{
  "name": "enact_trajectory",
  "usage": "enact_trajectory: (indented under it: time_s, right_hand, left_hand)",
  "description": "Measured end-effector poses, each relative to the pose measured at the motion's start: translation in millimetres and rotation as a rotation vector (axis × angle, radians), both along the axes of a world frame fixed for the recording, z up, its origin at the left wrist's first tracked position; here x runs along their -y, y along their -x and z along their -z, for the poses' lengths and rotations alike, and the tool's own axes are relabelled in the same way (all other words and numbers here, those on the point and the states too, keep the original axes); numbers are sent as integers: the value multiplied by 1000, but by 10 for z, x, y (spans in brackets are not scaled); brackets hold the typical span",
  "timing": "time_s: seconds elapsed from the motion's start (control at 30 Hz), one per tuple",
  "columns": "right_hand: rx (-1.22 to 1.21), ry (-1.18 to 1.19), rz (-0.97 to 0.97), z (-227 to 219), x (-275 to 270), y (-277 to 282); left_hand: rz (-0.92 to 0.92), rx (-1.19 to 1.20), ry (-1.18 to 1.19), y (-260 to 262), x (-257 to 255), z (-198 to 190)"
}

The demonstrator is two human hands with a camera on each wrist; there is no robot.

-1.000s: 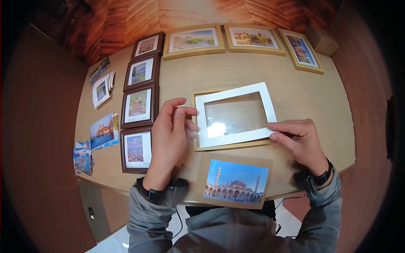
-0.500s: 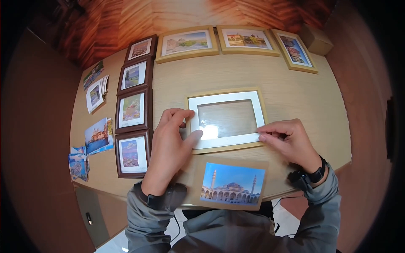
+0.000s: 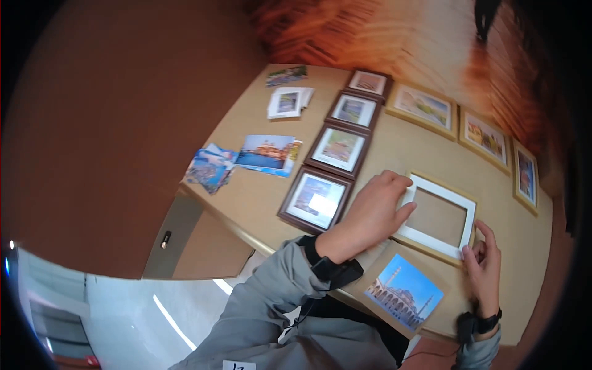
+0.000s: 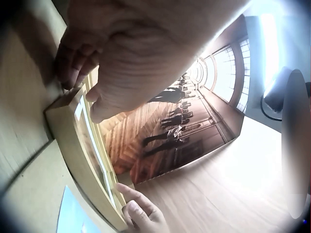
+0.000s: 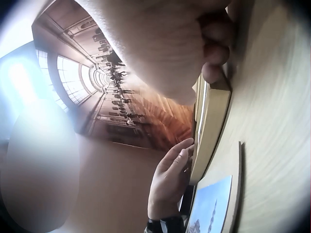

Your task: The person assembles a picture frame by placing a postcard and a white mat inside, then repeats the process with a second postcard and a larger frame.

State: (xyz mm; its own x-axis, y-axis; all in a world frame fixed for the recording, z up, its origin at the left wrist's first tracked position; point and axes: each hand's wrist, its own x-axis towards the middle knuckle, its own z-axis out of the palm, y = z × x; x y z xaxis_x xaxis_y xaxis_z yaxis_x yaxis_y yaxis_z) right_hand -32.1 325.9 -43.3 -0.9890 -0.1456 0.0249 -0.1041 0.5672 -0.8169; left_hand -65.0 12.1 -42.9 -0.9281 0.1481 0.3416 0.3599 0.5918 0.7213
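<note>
The mat (image 3: 431, 242) is no longer slanting over the frame (image 3: 445, 184) but lying inside it on the table (image 3: 398, 151), apparently fitting, while left hand (image 3: 373, 213) and right hand (image 3: 487, 268) are gripping opposite ends.

The bench (image 3: 259, 216) looks like pale wood or wood-grain laminate, smooth, with a soft sheen along its near edge. On it, the light frame (image 3: 473, 213) looks like matt yellowish wood, and the mat (image 3: 435, 186) inside it like smooth white card. The dark frames (image 3: 347, 174) look like brown wood, glossier, and the lowest one's front throws back a bright glare, like glass or clear plastic. The mosque picture (image 3: 404, 290) looks like smooth printed paper on a matt brown board (image 3: 377, 306). The grey sleeve (image 3: 262, 293) is creased matt cloth.
</note>
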Motion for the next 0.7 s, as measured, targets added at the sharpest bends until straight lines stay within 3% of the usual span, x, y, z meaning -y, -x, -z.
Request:
enact_trajectory:
  time_s: [0.27, 0.33, 0.43, 0.53, 0.57, 0.63, 0.67, 0.7]
  right_hand:
    - [-5, 117, 63, 141, -88, 102]
    - [0, 117, 73, 156, -109, 82]
    - [11, 105, 54, 161, -96, 83]
    - [-31, 87, 51, 163, -86, 87]
    - [-29, 105, 49, 166, -79, 85]
    - [-28, 122, 51, 141, -67, 75]
    - [-21, 117, 56, 119, -50, 66]
    - [-13, 112, 60, 106, -41, 64]
  left_hand:
    - [-151, -94, -209, -260, 407, -415]
    - [-187, 64, -129, -435, 685, -604]
    - [-388, 72, 105, -500, 1188, -646]
    - [-602, 172, 262, -407, 1782, -477]
    - [-597, 165, 262, -404, 1918, -437]
    - [-661, 141, 482, -366, 2114, -326]
    - [-659, 141, 481, -304, 2187, -170]
    - [-665, 89, 635, -237, 2267, 6]
